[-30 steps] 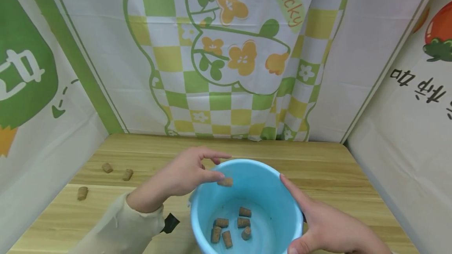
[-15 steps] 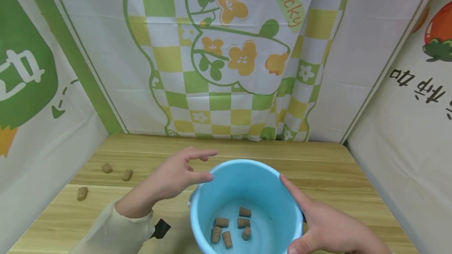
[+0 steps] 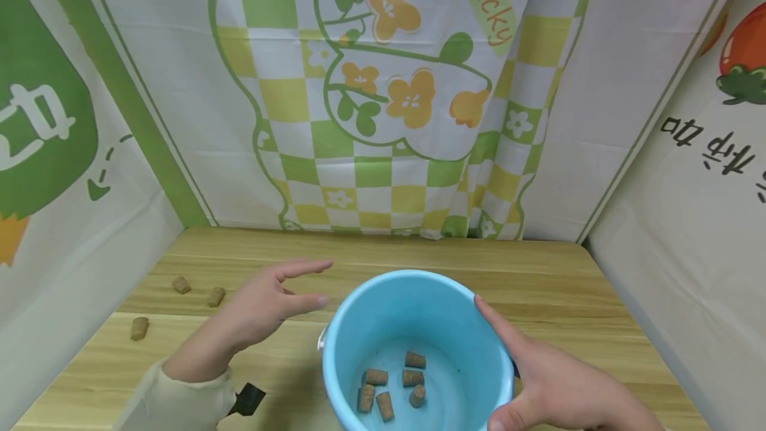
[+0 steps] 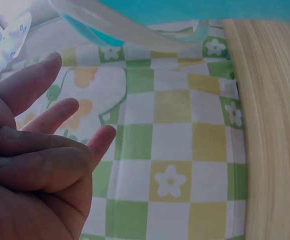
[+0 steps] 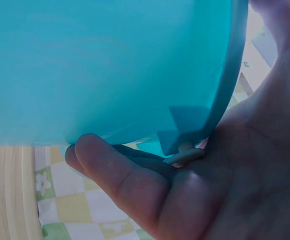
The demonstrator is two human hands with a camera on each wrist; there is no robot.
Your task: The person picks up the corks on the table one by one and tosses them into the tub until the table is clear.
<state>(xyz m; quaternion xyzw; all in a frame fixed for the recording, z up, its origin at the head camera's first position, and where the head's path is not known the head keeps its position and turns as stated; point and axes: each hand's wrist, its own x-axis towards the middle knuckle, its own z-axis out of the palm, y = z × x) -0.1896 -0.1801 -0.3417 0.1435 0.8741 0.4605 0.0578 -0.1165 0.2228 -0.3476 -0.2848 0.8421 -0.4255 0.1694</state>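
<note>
A light blue bucket [image 3: 409, 278] stands at the front of the wooden table, with several corks [image 3: 412, 378] lying on its bottom. My right hand [image 3: 556, 384] grips the bucket's right side, thumb and index finger at the rim; the right wrist view has its fingers against the outer wall by the handle joint. Left of the bucket and apart from it, my left hand [image 3: 257, 304] is in the air, holding nothing visible. Its thumb and index finger are straight and spread, while two other fingers [image 4: 40, 167] are bent toward the palm.
Three corks lie on the table at the left: one at the back [image 3: 181, 285], a second nearer my left hand [image 3: 217, 296] and a third further forward [image 3: 139, 328]. Printed cloth walls [image 3: 383, 191] enclose the table. The bucket's white handle [image 4: 150, 42] hangs outside it.
My left hand has moved left, away from the bucket. The cork by its thumb a second ago is no longer there; where it lies I cannot tell. My right hand and the bucket stay put.
</note>
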